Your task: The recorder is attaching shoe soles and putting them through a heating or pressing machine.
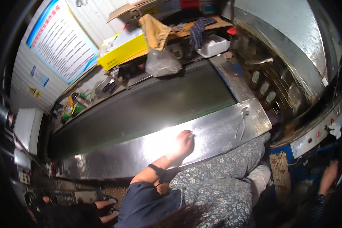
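Observation:
My left hand (184,143) rests over the shiny metal ledge in front of me, its fingers curled together. Something small and dark shows at the fingertips, too small to name. A pair of pliers (243,121) lies on the right part of the metal ledge (211,131), apart from the hand. Beyond the ledge runs a dark, flat conveyor belt (152,106). Under my left forearm shows a patch of skin that may be my right hand (163,188); its fingers are hidden by the arm and sleeve.
A yellow box (121,53), a plastic bag (163,62) and a white tray (213,46) stand beyond the belt. At right is a machine with several oval pieces (265,88) and a button panel (318,133). Another person's hand (329,175) is at far right; another person's legs (106,211) are lower left.

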{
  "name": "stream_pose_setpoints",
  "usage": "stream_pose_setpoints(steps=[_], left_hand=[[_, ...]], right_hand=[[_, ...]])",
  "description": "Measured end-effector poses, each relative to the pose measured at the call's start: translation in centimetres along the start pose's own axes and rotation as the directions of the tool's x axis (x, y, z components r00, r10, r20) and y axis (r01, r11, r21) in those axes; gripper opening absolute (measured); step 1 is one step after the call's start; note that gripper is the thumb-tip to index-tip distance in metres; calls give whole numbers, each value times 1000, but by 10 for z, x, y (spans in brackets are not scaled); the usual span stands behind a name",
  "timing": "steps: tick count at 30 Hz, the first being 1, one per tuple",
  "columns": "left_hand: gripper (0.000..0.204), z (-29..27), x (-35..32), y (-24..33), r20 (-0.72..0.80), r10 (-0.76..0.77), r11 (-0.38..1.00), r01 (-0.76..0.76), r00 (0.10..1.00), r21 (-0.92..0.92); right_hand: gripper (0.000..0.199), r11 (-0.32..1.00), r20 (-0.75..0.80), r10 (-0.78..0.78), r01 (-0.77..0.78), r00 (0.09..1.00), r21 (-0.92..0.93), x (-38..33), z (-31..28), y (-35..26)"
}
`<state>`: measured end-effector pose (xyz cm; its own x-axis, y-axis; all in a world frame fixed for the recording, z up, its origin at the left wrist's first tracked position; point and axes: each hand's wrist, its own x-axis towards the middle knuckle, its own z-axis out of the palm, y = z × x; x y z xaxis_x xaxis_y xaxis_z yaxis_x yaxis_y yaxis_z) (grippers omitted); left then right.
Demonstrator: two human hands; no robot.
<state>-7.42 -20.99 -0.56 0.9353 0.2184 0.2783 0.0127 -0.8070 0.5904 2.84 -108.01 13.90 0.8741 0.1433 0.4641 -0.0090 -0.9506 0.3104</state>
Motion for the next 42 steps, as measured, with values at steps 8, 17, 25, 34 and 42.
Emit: stream_pose_setpoints(steps=[8, 17, 25, 34, 42], left_hand=[[26, 58, 61, 31, 157, 368, 924, -341, 916, -174], [39, 243, 139, 239, 330, 704, 710, -623, 628, -329], [36, 290, 147, 216, 429, 560, 820, -401, 708, -409], [27, 296, 151, 211, 381, 494, 837, -309, 782, -451], [27, 295, 147, 220, 350, 511, 823, -329, 785, -463]], right_hand=[[15, 785, 521, -162, -210, 838, 583, -154, 48, -457], [19, 437, 495, 204, -531, 845, 726, -147, 56, -469], [19, 782, 477, 88, -357, 875, 511, -154, 30, -460], [19, 837, 437, -136, -132, 889, 530, -137, 68, -484], [12, 537, 473, -341, -245, 812, 807, -139, 121, -490]])
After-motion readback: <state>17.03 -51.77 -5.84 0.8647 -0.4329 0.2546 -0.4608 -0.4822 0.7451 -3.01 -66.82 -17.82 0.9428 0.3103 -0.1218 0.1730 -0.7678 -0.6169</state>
